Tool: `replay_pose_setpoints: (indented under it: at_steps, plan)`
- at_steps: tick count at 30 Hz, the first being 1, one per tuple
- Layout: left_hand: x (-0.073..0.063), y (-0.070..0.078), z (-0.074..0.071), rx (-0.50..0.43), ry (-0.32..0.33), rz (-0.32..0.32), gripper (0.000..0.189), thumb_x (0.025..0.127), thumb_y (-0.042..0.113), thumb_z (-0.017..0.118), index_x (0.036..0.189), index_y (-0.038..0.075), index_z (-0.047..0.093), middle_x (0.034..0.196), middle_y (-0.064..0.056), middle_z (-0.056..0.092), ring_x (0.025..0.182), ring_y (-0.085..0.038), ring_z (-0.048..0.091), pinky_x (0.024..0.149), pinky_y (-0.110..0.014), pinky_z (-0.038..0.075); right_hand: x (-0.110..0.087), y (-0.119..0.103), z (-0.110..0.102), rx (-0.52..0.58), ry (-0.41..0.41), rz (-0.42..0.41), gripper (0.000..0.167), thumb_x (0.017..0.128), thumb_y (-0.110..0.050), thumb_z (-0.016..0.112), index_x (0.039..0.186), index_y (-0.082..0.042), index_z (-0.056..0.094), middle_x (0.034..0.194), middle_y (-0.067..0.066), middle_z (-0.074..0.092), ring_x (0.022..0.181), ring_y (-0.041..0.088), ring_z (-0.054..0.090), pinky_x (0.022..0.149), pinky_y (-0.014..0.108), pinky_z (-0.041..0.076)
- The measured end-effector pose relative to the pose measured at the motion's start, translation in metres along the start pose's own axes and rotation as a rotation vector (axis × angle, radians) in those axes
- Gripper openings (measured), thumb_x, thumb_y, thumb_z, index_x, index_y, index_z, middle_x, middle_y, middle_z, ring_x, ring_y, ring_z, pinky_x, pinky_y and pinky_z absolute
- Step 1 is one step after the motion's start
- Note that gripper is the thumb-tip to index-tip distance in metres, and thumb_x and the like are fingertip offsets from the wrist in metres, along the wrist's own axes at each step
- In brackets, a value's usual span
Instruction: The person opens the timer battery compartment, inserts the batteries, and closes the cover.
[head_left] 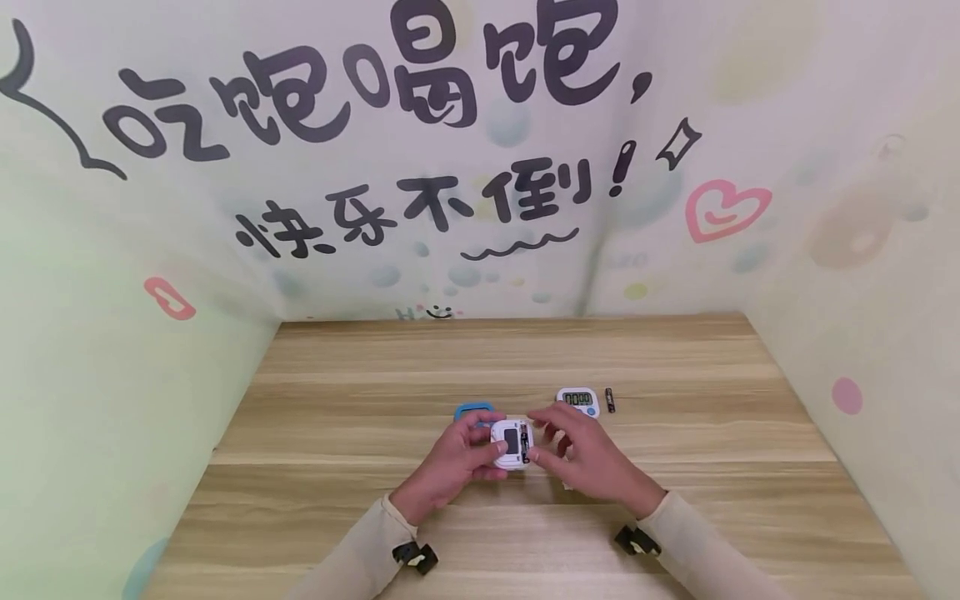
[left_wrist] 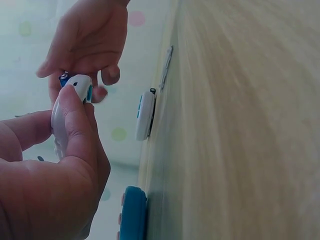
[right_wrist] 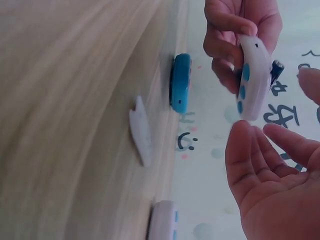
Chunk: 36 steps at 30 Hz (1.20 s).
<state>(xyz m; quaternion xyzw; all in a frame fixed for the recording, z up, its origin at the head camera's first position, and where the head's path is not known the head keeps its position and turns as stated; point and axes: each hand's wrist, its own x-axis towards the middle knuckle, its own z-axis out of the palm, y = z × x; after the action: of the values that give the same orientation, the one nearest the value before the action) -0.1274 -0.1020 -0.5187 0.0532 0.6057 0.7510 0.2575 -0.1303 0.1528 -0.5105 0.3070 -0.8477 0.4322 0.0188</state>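
Observation:
My left hand (head_left: 453, 454) grips a white digital timer (head_left: 501, 461) by its left side, thumb on its back, which faces up. In the timer's battery slot lies a dark battery (head_left: 525, 437); one end of the battery (right_wrist: 276, 71) sticks up above the back in the right wrist view. Blue buttons (right_wrist: 242, 91) line the timer's underside. My right hand (head_left: 588, 454) is beside the timer's right edge, fingers loosely bent and spread, nothing between them. In the right wrist view its fingertips (right_wrist: 242, 131) are just below the timer's end.
A blue timer (head_left: 472, 409) lies behind my left hand. Beyond my right hand, a second white timer (head_left: 577, 398) shows its display, with a loose battery (head_left: 610, 400) to its right. A small white cover (right_wrist: 141, 132) lies on the wooden table (head_left: 360, 367). Walls enclose three sides.

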Motion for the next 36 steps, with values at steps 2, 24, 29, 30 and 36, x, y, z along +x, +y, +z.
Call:
replay_pose_setpoints:
  at_steps: [2,24,29,30,36]
  plan:
    - [0.000,0.000,0.000,-0.003,0.002,-0.004,0.054,0.101,0.003,0.068,0.150,0.003,0.046,0.136,-0.022,0.061,0.102,-0.024,0.072,0.078,-0.029,0.068,0.001,0.003,0.000,0.061,-0.014,0.027,0.051,0.099,-0.031,0.077,0.141,-0.005,0.064,0.127,0.006,0.070,0.104,0.018,0.071,0.075,0.025,0.065]
    - [0.003,-0.003,0.000,-0.029,-0.028,0.003,0.053,0.101,0.002,0.068,0.149,0.001,0.046,0.129,-0.017,0.062,0.099,-0.022,0.072,0.077,-0.028,0.068,0.003,0.018,0.002,0.283,-0.141,0.138,0.059,0.094,-0.025,0.084,0.145,-0.005,0.063,0.141,0.014,0.069,0.096,0.020,0.076,0.085,0.029,0.066]
    - [0.001,-0.003,0.000,-0.017,-0.038,0.013,0.053,0.100,0.002,0.069,0.148,0.000,0.047,0.129,-0.017,0.064,0.099,-0.022,0.073,0.077,-0.031,0.069,0.003,0.016,0.002,0.271,-0.118,0.134,0.056,0.090,-0.021,0.087,0.141,-0.009,0.068,0.139,0.009,0.071,0.097,0.016,0.075,0.085,0.032,0.067]
    - [0.001,-0.003,0.000,-0.013,-0.038,0.015,0.053,0.100,0.002,0.069,0.148,0.000,0.047,0.130,-0.018,0.064,0.099,-0.022,0.073,0.077,-0.031,0.069,0.003,0.015,0.002,0.269,-0.113,0.134,0.056,0.089,-0.021,0.088,0.141,-0.010,0.068,0.139,0.008,0.071,0.099,0.016,0.075,0.085,0.034,0.068]
    - [0.000,-0.002,0.001,0.011,-0.026,0.019,0.052,0.100,-0.001,0.068,0.148,0.000,0.047,0.135,-0.024,0.064,0.098,-0.023,0.074,0.077,-0.032,0.069,0.004,0.011,0.004,0.247,-0.093,0.183,0.058,0.084,-0.018,0.091,0.138,-0.013,0.071,0.136,0.002,0.073,0.098,0.015,0.075,0.087,0.035,0.068]
